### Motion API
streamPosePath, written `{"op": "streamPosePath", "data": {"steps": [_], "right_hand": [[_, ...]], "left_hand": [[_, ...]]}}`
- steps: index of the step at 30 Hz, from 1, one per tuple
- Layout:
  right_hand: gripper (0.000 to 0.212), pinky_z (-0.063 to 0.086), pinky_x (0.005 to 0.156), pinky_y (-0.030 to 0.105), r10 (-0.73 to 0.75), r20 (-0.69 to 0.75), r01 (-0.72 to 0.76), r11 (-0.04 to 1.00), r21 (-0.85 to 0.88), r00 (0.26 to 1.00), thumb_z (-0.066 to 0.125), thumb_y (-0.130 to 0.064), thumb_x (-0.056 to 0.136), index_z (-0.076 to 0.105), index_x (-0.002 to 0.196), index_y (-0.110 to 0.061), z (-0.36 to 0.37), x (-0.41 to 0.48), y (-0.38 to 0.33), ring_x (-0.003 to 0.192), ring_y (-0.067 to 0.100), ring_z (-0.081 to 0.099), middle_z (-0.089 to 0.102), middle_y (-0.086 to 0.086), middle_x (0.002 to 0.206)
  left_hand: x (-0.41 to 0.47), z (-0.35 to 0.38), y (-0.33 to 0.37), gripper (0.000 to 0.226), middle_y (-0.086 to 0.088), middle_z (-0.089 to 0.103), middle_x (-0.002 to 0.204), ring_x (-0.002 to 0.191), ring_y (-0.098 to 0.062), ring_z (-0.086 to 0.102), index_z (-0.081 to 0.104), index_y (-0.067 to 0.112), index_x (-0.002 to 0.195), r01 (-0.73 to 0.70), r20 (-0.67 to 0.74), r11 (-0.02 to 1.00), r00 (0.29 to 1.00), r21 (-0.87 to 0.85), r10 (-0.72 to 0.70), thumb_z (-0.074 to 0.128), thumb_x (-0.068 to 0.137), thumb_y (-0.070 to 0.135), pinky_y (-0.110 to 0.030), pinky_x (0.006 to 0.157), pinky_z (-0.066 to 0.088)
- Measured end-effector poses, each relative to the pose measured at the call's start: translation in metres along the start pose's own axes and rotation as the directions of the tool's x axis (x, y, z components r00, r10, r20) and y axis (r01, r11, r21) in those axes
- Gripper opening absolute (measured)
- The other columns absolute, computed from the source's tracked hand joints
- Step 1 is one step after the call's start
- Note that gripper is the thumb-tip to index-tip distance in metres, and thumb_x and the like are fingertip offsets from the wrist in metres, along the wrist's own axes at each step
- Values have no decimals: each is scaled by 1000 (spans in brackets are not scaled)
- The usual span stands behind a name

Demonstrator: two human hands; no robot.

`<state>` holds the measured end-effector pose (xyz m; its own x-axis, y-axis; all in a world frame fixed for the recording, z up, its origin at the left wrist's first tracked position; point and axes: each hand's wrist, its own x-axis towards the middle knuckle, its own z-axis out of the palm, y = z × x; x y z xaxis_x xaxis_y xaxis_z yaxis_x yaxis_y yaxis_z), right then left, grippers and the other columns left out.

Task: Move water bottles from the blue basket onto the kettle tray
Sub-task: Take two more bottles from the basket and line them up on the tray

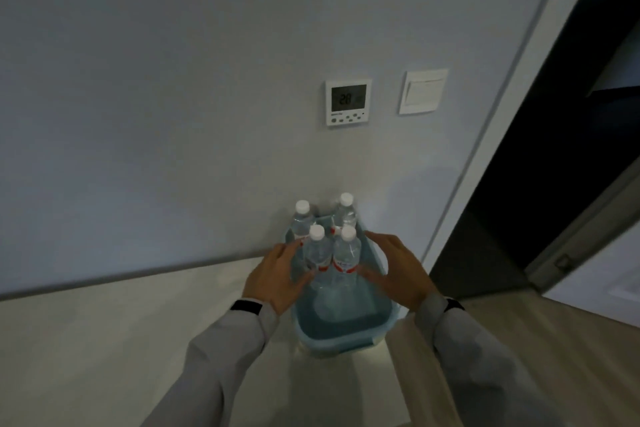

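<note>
So the person is standing over the blue basket (341, 329), which is sitting on a pale counter (104, 340) pushed up against the wall (173, 80). Four water bottles are standing upright in the far end of it, caps up, packed two by two: a near pair, the near left bottle (317, 250) and the near right bottle (346, 250), and a back pair, the back left bottle (302, 218) and the back right bottle (345, 210).

The left hand (277, 274) is coming in from the left and the right hand (398, 270) from the right, so the near pair is sitting right between the two palms. Each hand is nearest to the bottle on its own side. Both hands are spread, fingers loose, not clamping on anything that I can see. The left fingertips are looking like they're touching the near left bottle low down, but I honestly can't tell if that's contact or just overlap.

Since the bottles are standing vertical, I'm guessing a sideways wrap around the body and a straight lift up over the rim is what's needed.

No kettle tray anywhere in sight, so nothing is moved yet as far as I can judge.
</note>
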<state>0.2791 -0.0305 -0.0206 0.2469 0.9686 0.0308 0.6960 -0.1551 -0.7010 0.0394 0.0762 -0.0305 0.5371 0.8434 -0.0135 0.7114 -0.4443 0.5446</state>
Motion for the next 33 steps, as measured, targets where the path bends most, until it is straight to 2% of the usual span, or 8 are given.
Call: {"op": "streamPosePath", "data": {"steps": [6,11,15,19,25,29,31,33], "right_hand": [[86,39,104,33,39,114,-49,995,86,993,61,-77,72,31,145,-42,28,43,30,131,22,48,46,0,146],[83,46,107,38,58,145,-86,977,194,988,79,-60,68,42,139,-38,48,69,49,126,21,54,54,-2,138],[82,50,104,36,31,135,-66,962,266,990,84,-55,66,47,136,-37,56,77,60,121,13,59,60,-8,136],[77,49,98,19,13,89,-38,959,282,996,85,-57,64,50,131,-42,58,77,64,117,5,61,63,-15,130],[80,51,97,21,9,85,-34,957,287,996,89,-50,61,56,131,-33,54,72,63,110,4,63,67,-12,125],[69,47,84,5,-24,39,13,962,274,999,87,-56,59,57,121,-46,36,67,47,100,-15,61,65,-29,111],[63,48,84,5,-57,-5,57,960,275,998,87,-57,59,58,114,-51,24,66,32,98,-15,62,65,-34,107],[64,51,87,12,-100,-31,104,959,264,995,86,-59,60,60,117,-46,13,67,12,98,-6,65,68,-27,109]], "left_hand": [[39,39,6,79,-4,48,147,130,-29,51,29,39,145,156,22,979,988,-133,-155,63,80,68,-43,100,49],[57,59,7,75,0,50,147,127,-28,55,35,41,139,206,-9,930,976,-304,-218,71,76,63,-40,101,47],[60,66,5,73,1,55,142,124,-27,57,40,42,135,204,-53,884,967,-420,-248,76,74,60,-48,103,49],[60,68,4,72,1,61,135,119,-23,60,48,35,132,204,-89,867,958,-455,-273,81,71,55,-44,102,51],[52,62,7,73,0,65,129,115,-21,62,52,30,131,188,-137,863,950,-468,-281,84,69,49,-39,101,52],[43,44,13,73,4,68,123,108,-18,65,53,31,131,142,-202,882,946,-449,-255,86,67,46,-31,95,53],[37,29,18,70,9,69,118,103,-14,67,54,33,128,115,-235,888,942,-444,-240,85,67,49,-28,90,55],[27,12,21,67,8,69,118,100,-13,67,54,34,126,84,-290,903,931,-422,-222,83,68,50,-30,89,57]]}}
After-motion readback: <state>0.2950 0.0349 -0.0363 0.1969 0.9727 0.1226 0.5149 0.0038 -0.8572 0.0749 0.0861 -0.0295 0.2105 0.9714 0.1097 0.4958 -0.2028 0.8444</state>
